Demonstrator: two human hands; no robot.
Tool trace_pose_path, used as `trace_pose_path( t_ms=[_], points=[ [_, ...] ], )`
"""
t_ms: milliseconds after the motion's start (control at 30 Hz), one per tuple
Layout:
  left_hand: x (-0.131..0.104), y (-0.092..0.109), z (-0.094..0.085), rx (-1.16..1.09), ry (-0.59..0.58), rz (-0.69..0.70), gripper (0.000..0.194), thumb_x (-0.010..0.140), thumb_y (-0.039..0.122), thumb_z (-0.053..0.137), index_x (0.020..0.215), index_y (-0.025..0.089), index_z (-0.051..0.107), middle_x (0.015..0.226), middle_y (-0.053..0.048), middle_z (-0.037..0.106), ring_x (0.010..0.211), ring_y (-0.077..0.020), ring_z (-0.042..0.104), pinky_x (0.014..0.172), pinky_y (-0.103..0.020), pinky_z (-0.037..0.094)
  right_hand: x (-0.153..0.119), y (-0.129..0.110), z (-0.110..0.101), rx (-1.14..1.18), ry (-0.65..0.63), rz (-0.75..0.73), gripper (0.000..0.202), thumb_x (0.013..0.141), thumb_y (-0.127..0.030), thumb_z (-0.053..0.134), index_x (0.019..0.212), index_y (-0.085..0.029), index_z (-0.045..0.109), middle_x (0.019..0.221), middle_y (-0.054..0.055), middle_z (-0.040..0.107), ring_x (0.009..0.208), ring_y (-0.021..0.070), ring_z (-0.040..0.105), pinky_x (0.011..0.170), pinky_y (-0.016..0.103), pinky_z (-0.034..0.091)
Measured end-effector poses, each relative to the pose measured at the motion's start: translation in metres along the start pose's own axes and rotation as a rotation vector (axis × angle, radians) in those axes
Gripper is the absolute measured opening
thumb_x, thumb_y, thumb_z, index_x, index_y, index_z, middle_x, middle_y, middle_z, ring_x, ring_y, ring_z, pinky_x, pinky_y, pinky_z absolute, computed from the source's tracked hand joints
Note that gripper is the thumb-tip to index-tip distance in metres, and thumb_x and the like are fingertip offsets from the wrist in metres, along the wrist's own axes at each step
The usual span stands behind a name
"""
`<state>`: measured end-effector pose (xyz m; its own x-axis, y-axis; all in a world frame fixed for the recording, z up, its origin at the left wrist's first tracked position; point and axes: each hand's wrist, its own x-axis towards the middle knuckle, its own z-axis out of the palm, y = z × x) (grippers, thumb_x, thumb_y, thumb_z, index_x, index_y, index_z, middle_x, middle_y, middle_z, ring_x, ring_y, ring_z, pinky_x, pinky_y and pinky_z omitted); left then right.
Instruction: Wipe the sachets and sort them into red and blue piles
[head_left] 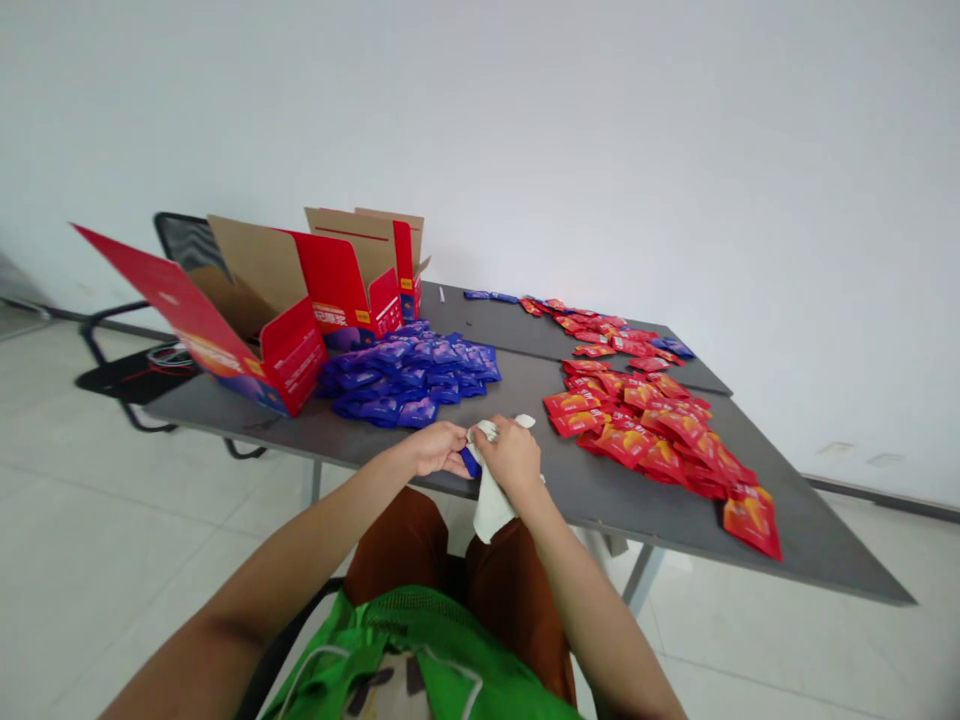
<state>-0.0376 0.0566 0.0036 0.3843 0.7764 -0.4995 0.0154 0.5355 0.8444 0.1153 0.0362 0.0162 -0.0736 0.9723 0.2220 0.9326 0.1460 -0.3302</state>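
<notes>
Containers: three red cardboard boxes stand on the grey table (529,370), in the left part of the frame. The near box (294,350) has its flaps raised, one of them slanting toward the upper left. The middle box (337,275) stands directly behind it, and the rear box (405,265) stands beyond, toward the upper centre; both also have raised flaps. The contents of all three cannot be seen from this angle.

Loose stock: a pile of blue packets (412,375) lies just beside the boxes, left of centre. A larger pile of red packets (652,425) lies right of centre. Behind it is a second group of red packets (600,325), with a few blue packets (673,346) at its right end. Further blue pieces (491,296) lie at the upper centre, near the far table edge.

Fingers: the left hand (442,450), at the lower centre, has its thumb and fingers slightly apart, closed on a single blue packet (470,462). The right hand (511,455) has its fingers curled and closed on a white cloth (491,505). The cloth touches the held packet and hangs below the right hand, over the near table edge.
</notes>
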Motion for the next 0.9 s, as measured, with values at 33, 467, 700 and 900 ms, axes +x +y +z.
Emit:
trace_pose_path(
  t_ms=[33,467,700,900],
  points=[
    [-0.001,-0.002,0.002,-0.02,0.035,0.009,0.023,0.084,0.006,0.045,0.098,0.008,0.062,0.07,-0.009,0.069,0.062,-0.0192,0.069,0.067,-0.035,0.058,0.002,0.003,0.0,-0.044,-0.003,0.038,0.034,0.09,-0.051,0.046,0.097,-0.022,0.064,0.093,0.007,0.068,0.083,0.02,0.064,0.068,0.026,0.042],
    [0.0,0.011,0.008,0.044,0.158,0.008,0.031,0.077,-0.001,0.046,0.099,0.009,0.065,0.063,-0.006,0.068,0.056,-0.0175,0.067,0.062,-0.032,0.057,-0.007,-0.007,-0.027,-0.116,0.084,0.026,0.044,0.095,-0.054,0.034,0.101,-0.022,0.064,0.097,0.008,0.063,0.086,0.0183,0.062,0.071,0.026,0.04],
    [-0.002,0.007,-0.006,0.013,0.02,0.03,0.037,0.076,0.001,0.046,0.105,0.01,0.067,0.068,-0.007,0.07,0.058,-0.0161,0.066,0.064,-0.032,0.056,-0.014,-0.028,0.001,-0.14,0.026,0.098,0.039,0.095,-0.053,0.037,0.103,-0.022,0.06,0.099,0.008,0.061,0.087,0.0194,0.061,0.071,0.028,0.042],
    [-0.006,0.002,0.005,0.016,0.171,0.063,0.036,0.08,0.004,0.049,0.111,0.01,0.067,0.076,-0.008,0.072,0.062,-0.0172,0.068,0.063,-0.032,0.056,0.001,0.014,-0.015,-0.291,0.015,0.281,0.036,0.094,-0.047,0.041,0.103,-0.018,0.061,0.097,0.011,0.062,0.087,0.0236,0.063,0.069,0.031,0.043]
  ],
)
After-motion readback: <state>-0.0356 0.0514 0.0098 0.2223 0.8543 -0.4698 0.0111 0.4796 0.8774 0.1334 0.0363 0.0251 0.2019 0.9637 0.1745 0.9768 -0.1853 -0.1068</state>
